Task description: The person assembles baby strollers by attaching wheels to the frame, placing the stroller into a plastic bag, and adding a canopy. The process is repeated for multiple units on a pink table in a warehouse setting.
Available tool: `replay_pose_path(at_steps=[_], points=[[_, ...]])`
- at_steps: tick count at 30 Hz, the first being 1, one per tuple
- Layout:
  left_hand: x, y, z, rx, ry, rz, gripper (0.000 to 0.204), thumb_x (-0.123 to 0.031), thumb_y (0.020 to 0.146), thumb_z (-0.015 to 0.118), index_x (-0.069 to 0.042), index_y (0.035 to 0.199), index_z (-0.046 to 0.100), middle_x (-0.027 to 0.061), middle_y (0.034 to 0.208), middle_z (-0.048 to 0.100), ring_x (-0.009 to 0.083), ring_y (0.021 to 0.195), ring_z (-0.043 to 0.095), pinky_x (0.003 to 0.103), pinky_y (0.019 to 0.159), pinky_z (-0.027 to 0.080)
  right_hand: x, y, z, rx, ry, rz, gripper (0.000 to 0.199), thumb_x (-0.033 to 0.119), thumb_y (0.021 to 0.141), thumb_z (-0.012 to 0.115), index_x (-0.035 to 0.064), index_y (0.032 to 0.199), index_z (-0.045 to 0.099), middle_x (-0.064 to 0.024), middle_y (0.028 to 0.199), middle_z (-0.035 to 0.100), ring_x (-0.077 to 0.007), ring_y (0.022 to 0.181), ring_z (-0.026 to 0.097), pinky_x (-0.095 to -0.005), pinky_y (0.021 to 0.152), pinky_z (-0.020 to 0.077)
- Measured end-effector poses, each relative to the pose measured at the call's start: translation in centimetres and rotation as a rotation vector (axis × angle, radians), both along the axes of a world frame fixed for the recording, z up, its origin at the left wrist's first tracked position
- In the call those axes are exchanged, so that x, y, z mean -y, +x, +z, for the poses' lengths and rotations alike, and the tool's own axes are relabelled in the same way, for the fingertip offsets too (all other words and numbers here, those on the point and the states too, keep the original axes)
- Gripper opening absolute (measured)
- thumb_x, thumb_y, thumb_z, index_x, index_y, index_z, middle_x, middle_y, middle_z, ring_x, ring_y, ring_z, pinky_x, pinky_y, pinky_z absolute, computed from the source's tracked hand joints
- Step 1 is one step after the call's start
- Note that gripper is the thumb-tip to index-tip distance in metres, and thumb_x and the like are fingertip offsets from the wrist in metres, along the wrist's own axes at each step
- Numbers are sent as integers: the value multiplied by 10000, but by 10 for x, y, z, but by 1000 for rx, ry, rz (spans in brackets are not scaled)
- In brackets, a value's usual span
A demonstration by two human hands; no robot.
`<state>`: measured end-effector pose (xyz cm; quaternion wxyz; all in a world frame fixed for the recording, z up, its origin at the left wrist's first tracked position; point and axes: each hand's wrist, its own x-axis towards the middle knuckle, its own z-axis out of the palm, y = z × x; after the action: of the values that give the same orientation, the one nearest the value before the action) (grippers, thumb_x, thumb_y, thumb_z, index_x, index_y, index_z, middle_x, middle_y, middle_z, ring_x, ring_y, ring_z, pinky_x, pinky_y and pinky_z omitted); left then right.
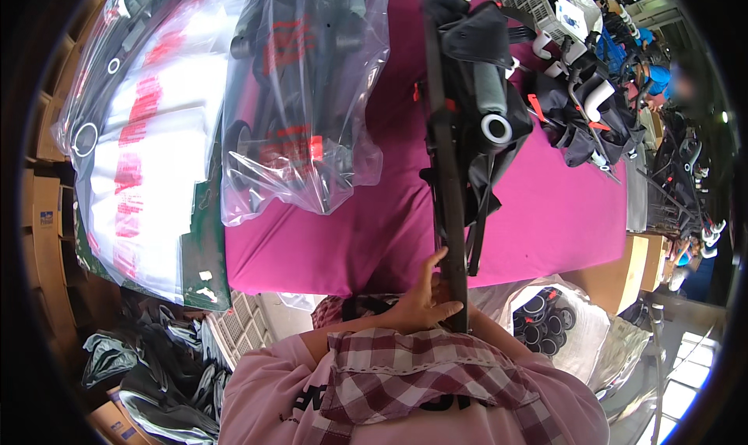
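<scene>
The left hand (427,303) is laid against the folded black frame (447,172), its grip partly spread along the bar's near end; whether the bar is pinched cannot be told. The right hand is hidden behind the frame, so its grip cannot be told. The frame is rested on the pink-covered bench (545,235), its near end carried past the edge. Red print is borne by a clear bag (362,168), in which dark parts are held. Black wheels (541,320) are held in a white sack (590,340).
</scene>
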<state>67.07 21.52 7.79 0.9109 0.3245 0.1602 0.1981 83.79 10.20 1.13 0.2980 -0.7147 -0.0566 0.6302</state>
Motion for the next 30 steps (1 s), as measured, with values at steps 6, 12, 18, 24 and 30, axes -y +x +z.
replay_pose_path(at_steps=[6, 12, 18, 24, 30], points=[[-15, -11, 0, -317, 121, 128, 894, -63, 949, 659, -169, 1548, 3, 110, 1099, 536, 155, 917, 583, 321, 774, 521, -2, 11, 37, 25, -89, -93, 467, 461, 997, 576, 101, 710, 493, 0, 527, 422, -138, 403, 434, -318, 379, 382], [-22, -9, -87, -641, 253, 424, 671, -79, 944, 627, -106, 1522, 286, 155, 1277, 502, 275, 1099, 552, 394, 950, 467, -35, 22, -10, 89, 13, -84, 408, 454, 994, 584, 84, 836, 517, -11, 580, 478, -147, 432, 468, -321, 398, 384], [-49, -15, -61, -840, 1211, 463, 477, -76, 880, 628, -115, 1351, 566, 231, 1439, 428, 436, 1330, 404, 509, 1107, 345, -72, 8, -16, 446, 272, 367, 475, 440, 969, 618, -22, 1079, 589, -128, 836, 672, -219, 758, 669, -356, 689, 538], [-26, 5, -83, -857, 1680, 275, 433, -99, 827, 683, -99, 1255, 617, 188, 1438, 460, 428, 1407, 350, 564, 1152, 282, 27, 39, 0, 592, 286, 390, 317, 293, 1012, 582, 9, 1130, 662, -108, 991, 740, -204, 948, 707, -362, 850, 541], [-13, 13, -73, -871, 1766, 172, 408, -104, 839, 686, -96, 1240, 611, 193, 1446, 459, 439, 1426, 325, 615, 1150, 256, 184, 88, 18, 912, -44, 55, 232, 279, 929, 637, 76, 1011, 712, -142, 919, 739, -298, 879, 716, -398, 812, 553]])
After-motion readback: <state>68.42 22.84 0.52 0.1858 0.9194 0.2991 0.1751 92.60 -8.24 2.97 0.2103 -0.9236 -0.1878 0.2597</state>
